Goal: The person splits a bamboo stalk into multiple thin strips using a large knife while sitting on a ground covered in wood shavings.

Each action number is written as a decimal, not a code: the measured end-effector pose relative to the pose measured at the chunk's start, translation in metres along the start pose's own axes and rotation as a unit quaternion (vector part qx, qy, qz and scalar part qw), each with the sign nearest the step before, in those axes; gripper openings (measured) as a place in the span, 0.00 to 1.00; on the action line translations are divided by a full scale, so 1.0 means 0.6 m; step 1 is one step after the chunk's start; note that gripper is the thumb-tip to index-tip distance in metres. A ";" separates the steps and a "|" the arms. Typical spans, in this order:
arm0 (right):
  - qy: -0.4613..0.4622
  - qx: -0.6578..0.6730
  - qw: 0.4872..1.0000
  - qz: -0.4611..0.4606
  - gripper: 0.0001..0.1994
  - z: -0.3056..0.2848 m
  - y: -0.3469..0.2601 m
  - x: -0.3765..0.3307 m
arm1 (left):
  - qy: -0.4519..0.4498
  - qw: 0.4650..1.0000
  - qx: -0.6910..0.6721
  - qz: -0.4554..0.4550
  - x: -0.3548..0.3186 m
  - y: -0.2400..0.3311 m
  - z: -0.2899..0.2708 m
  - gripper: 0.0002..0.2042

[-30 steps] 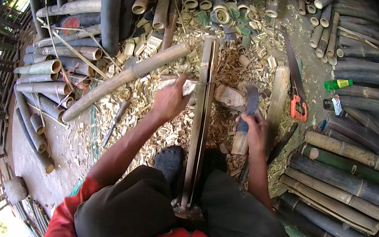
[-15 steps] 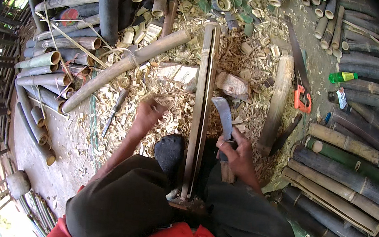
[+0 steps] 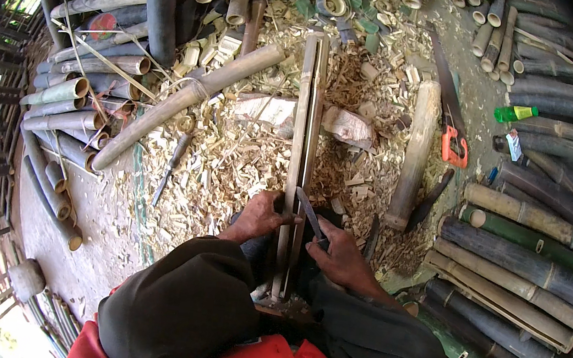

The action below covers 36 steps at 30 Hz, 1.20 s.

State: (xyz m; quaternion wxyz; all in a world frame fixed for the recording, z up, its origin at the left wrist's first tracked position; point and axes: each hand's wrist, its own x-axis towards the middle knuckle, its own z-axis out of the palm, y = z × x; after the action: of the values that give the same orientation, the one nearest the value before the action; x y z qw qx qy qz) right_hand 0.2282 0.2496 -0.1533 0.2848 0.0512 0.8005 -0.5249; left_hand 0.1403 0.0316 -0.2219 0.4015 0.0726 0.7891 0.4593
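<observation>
A long split bamboo pole [image 3: 301, 123] stretches away from between my knees, with a narrow gap running down its length. Around its left side, near my knees, my left hand [image 3: 257, 217] is closed, the thumb lying across the front. In my right hand [image 3: 345, 258] is a curved-blade knife [image 3: 309, 210]; its blade tip meets the right side of the bamboo, level with my left hand. The right fingers are wrapped round the handle, which they mostly hide. Beyond the hands, the pole passes between two pale wood blocks [image 3: 266, 111] [image 3: 350, 128].
Wood shavings [image 3: 232, 154] cover the floor. A chisel-like tool [image 3: 172, 168] and a slanting bamboo pole [image 3: 188, 106] lie left. To the right are a bamboo length [image 3: 415, 159], a handsaw with orange handle [image 3: 454, 147], a green bottle [image 3: 515, 114] and stacked bamboo [image 3: 506, 252].
My left hand has come right and taken hold of the bamboo pole. My right hand has swung the knife down and left, bringing the blade to the pole's right side.
</observation>
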 end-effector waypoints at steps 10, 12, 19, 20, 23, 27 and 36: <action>0.159 0.021 0.985 -0.063 0.14 -0.012 -0.029 0.095 | 0.022 0.999 -0.023 0.010 0.013 -0.049 0.031 0.28; 0.208 -0.090 0.963 -0.143 0.18 -0.057 -0.037 0.173 | 0.021 0.999 -0.020 0.020 0.017 -0.058 0.033 0.29; 0.185 -0.027 0.982 -0.013 0.25 -0.163 -0.142 0.333 | 0.001 1.000 -0.002 0.010 0.015 -0.062 0.023 0.29; 0.207 -0.039 0.976 -0.055 0.26 -0.181 -0.130 0.351 | -0.007 1.000 -0.023 0.015 0.017 -0.055 0.025 0.29; 0.208 -0.096 0.972 -0.051 0.31 -0.180 -0.116 0.352 | -0.019 0.998 -0.054 0.008 0.013 -0.045 0.024 0.27; 0.083 -0.142 0.986 -0.035 0.21 -0.112 -0.079 0.227 | 0.002 1.000 -0.009 0.017 0.022 -0.063 0.026 0.27; 0.211 0.306 0.928 -0.008 0.13 -0.093 -0.054 0.027 | 0.021 0.970 -0.228 0.085 0.093 -0.004 -0.030 0.32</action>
State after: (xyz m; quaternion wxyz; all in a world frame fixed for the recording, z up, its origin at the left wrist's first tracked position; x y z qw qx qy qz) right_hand 0.1802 0.2801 -0.1192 0.0753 0.2392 0.6427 -0.7239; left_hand 0.0914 0.0452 -0.2508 0.3502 0.0364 0.6629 0.6608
